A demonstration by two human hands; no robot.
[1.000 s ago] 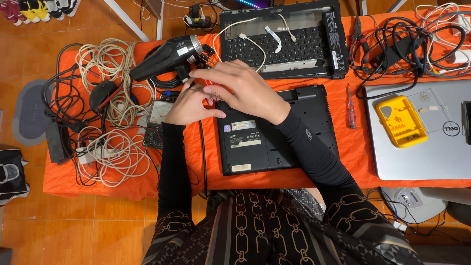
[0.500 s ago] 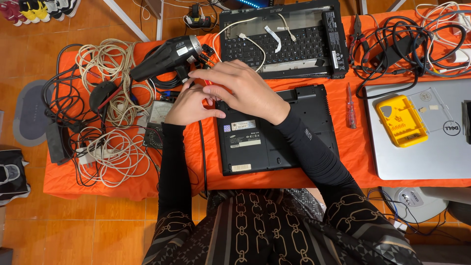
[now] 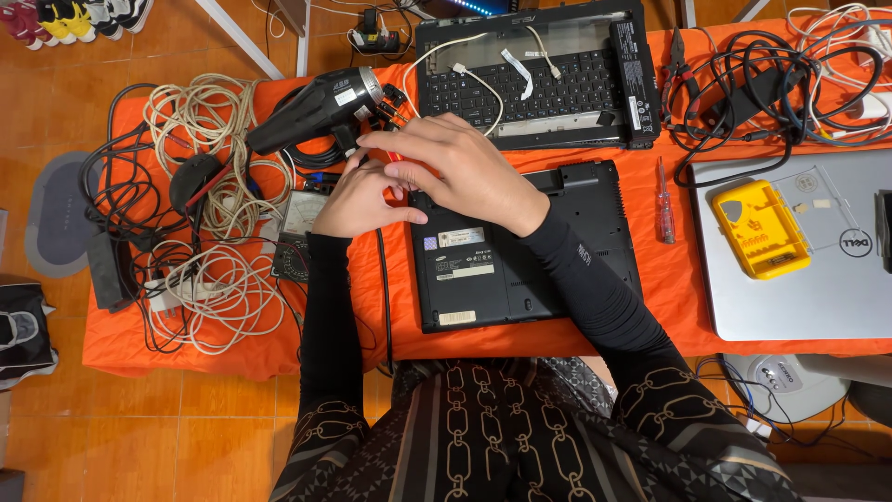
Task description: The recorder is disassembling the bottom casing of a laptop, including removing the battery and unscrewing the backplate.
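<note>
**Both hands at the laptop's top-left corner**

Head view: the black laptop [image 3: 520, 251] lies underside-up on the orange cloth [image 3: 678, 307]. The right hand [image 3: 455, 167] covers the left hand [image 3: 358, 200], both pinching a red-handled tool [image 3: 394, 155] — mostly hidden. A hair dryer [image 3: 316, 107] lies just beyond; a red screwdriver [image 3: 664, 200] lies to the right.

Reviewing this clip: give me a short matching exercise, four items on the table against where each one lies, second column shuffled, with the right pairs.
Things:
1. black laptop base
2. yellow bit case
3. red-handled screwdriver
4. black heat gun

Places:
A. on the silver laptop
B. beside the coiled white cables, far-left part of the cloth
C. under the right hand
D. on the orange cloth between the two laptops

Pairs: 1-C, 2-A, 3-D, 4-B
</note>
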